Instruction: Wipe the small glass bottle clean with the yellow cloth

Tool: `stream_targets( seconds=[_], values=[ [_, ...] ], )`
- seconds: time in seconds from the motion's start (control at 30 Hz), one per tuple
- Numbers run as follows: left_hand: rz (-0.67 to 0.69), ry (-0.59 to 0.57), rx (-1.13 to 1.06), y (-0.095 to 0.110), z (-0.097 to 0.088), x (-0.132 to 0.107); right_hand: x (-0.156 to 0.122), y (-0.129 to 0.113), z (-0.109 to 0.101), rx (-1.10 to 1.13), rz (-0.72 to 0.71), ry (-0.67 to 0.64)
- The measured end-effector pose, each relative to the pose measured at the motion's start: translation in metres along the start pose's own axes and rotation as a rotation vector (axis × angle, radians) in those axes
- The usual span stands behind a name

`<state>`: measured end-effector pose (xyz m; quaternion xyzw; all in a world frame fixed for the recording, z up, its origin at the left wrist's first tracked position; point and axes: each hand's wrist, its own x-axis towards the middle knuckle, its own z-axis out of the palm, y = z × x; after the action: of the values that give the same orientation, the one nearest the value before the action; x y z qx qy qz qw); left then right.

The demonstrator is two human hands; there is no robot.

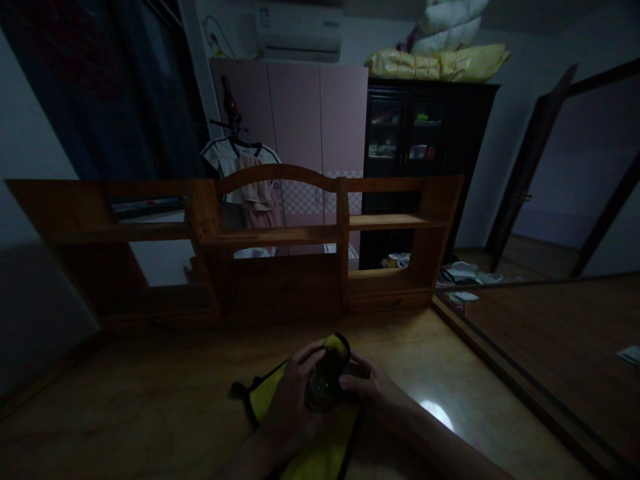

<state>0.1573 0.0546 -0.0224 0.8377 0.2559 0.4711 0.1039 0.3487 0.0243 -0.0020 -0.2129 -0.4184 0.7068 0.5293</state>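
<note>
Both of my hands are close together over the wooden tabletop. My left hand (295, 393) is wrapped round the left side of a dark, shiny cup-like glass (323, 387). My right hand (370, 383) holds the same glass from the right, thumb and fingers against its side. At the top of the glass shows a yellow patch of cloth with a dark rim (337, 345); whether it is tucked in or lies behind cannot be made out. Beneath my hands a yellow cloth with black edging (325, 447) lies on the table, partly hidden by my left hand and forearm.
A wooden shelf unit (280, 235) runs along the table's (175, 393) back edge. A raised wooden rim (500, 360) borders the right side. Beyond stand a pink wardrobe (295, 113), a black cabinet (430, 120) and an open door (530, 173). The room is dim.
</note>
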Motion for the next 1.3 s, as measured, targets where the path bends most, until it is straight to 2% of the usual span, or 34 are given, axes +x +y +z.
stream_targets(
  seconds=[0.37,0.6,0.87,1.03,1.17,1.3],
  values=[
    [0.262,-0.143,0.176,0.004,0.001,-0.001,0.005,0.02,-0.008,-0.21,-0.131,0.1],
    [0.424,-0.223,0.282,0.002,0.0,-0.002,-0.001,0.031,-0.015,-0.418,-0.259,0.255],
    [0.334,-0.167,0.237,0.002,0.002,-0.002,-0.001,0.022,-0.007,-0.594,-0.278,0.222],
    [0.3,-0.118,0.242,0.005,0.003,-0.002,0.0,0.018,-0.006,-0.681,-0.341,0.194],
    [0.245,-0.068,0.261,0.004,0.003,-0.001,0.003,0.017,-0.004,-0.626,-0.3,0.201],
    [0.222,-0.057,0.275,0.0,0.003,-0.002,0.008,0.015,0.0,-0.422,-0.198,0.164]
  ],
)
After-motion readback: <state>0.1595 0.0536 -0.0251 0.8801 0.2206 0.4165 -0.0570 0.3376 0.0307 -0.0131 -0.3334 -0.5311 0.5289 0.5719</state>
